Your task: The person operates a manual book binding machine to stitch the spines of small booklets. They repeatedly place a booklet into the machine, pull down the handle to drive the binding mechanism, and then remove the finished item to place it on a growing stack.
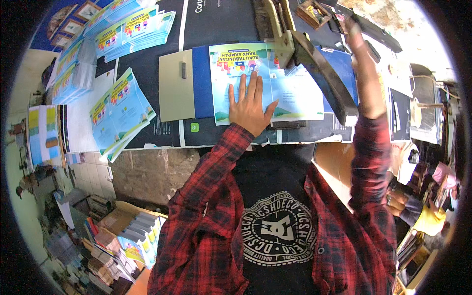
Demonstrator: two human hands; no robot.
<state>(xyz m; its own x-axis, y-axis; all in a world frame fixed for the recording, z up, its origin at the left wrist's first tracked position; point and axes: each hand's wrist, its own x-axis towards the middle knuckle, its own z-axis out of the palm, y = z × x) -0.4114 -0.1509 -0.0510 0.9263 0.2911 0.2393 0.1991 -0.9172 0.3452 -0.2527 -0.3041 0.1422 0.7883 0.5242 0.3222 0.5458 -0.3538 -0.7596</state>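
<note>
My left hand (pixel 249 105) lies flat, fingers spread, on a printed blue booklet sheet (pixel 295 101) spread open on a blue-and-grey board (pixel 177 88). Over the sheet's far right part stands a metal stapling device (pixel 281 44), its long dark lever (pixel 324 73) slanting toward me. Its contact with the paper is hidden. To the right of the lever, my right hand (pixel 368 73) is raised and seen edge-on, smeared by motion. Its fingers look stretched out away from me, with nothing visible in them.
Loose printed sheets (pixel 123 113) lie to the left, with stacked booklets (pixel 132 37) behind them. A small wooden box (pixel 313 14) sits at the far right, beside a long dark tool (pixel 376 32). Below the table's left side, a cardboard box (pixel 140 231) holds bundles.
</note>
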